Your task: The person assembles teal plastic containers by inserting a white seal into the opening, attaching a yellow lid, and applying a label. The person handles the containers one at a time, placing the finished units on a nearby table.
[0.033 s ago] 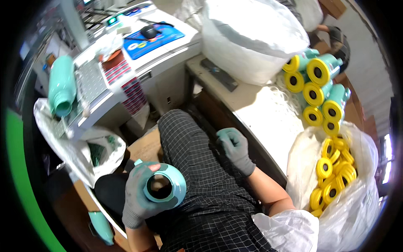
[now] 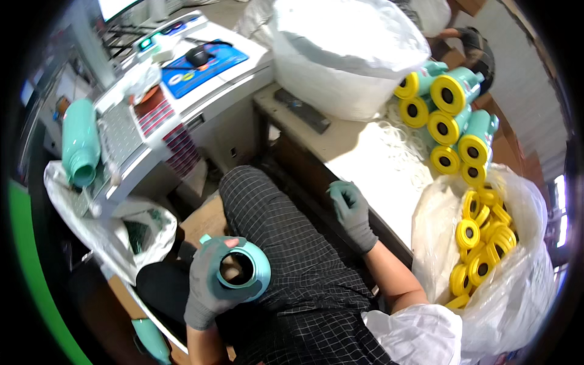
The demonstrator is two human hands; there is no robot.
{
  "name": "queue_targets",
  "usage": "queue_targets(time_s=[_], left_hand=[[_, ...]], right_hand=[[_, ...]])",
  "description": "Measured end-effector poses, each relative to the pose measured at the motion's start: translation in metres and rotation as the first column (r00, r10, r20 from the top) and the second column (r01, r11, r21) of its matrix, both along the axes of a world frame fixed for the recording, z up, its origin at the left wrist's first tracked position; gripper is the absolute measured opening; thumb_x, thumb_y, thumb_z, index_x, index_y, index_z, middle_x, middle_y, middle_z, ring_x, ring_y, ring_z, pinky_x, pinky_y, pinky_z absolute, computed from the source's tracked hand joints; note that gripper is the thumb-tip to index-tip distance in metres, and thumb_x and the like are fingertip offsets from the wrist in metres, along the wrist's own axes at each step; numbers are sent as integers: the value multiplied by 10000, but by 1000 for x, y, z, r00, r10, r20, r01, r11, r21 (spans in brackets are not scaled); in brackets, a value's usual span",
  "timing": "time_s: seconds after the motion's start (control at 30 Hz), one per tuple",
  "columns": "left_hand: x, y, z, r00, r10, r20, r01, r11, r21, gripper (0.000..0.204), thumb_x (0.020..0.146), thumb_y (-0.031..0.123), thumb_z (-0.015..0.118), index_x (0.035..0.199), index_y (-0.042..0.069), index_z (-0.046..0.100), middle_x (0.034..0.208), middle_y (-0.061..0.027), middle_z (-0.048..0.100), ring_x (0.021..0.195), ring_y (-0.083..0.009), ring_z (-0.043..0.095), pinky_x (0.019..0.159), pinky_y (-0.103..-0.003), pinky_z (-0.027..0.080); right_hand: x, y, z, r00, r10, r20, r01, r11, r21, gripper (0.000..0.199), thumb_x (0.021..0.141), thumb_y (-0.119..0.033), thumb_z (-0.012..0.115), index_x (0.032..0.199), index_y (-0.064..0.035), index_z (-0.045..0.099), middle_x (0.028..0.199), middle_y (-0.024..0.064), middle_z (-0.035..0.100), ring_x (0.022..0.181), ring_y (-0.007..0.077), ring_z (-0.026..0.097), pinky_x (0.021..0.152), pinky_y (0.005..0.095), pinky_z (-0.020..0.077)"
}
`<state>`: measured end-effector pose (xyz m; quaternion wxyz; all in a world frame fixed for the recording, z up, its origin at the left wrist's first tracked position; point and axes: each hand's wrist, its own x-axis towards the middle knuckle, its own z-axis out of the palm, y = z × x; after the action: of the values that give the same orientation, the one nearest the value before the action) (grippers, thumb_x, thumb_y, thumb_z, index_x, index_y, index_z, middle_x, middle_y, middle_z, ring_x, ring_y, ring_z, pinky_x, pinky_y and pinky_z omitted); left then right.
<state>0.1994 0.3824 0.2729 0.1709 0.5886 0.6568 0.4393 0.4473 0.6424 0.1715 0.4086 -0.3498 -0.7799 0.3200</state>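
My left hand (image 2: 210, 283), in a grey glove with a teal-stained palm, is wrapped round a teal bottle (image 2: 263, 272) above my lap. The bottle has no cap on, and its wide dark mouth faces up toward me. Over my right knee, close to the table's edge, hangs my right hand (image 2: 353, 213), gloved the same way. Its fingers are curled in together; whatever they may hold is hidden.
On the white table (image 2: 365, 158) at right lie white rings (image 2: 404, 149), a big white sack (image 2: 347, 73) and stacked teal bottles with yellow ends (image 2: 444, 128). A plastic bag (image 2: 432, 243) holds yellow lids (image 2: 480, 261). Another teal bottle (image 2: 80, 137) lies at left beside a desk (image 2: 234, 91).
My right hand has moved a little to the right, toward the table's edge. The view has shifted slightly. My left hand keeps its hold on the bottle.
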Motion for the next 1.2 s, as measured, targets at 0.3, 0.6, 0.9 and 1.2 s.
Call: queue_targets(time_s=[0.3,0.6,0.9,1.2], left_hand=[[18,18,-19,995,101,14,-101,995,-4,769,618,214,942,1293,85,596,1140,-124,712,1026,-321,683,922,-455,542],[28,32,-15,988,74,-138,-73,997,16,803,572,66,899,1300,79,562,1164,-123,655,1032,-284,690,901,-404,569],[38,31,-8,936,281,-212,-290,957,-10,927,720,254,901,1455,-12,402,1110,-155,617,1047,-329,609,881,-453,528],[40,31,7,879,159,-449,-93,982,166,475,695,300,910,1086,153,682,1057,-50,646,995,-349,664,756,-462,606]], right_hand=[[138,139,20,744,-639,195,571,760,312,265,934,-153,679,1182,-60,693,1193,183,648,1050,363,648,928,425,525],[174,185,-6,621,-688,374,498,716,489,266,829,-168,775,1095,-148,791,1179,128,673,1103,351,635,958,434,514],[61,91,45,940,-282,-195,203,916,-346,367,964,-182,693,1253,-12,543,945,97,682,682,165,646,630,282,528],[-79,-65,90,785,464,-410,-585,337,-738,547,997,-219,683,1442,34,490,999,99,717,867,155,700,801,290,579]])
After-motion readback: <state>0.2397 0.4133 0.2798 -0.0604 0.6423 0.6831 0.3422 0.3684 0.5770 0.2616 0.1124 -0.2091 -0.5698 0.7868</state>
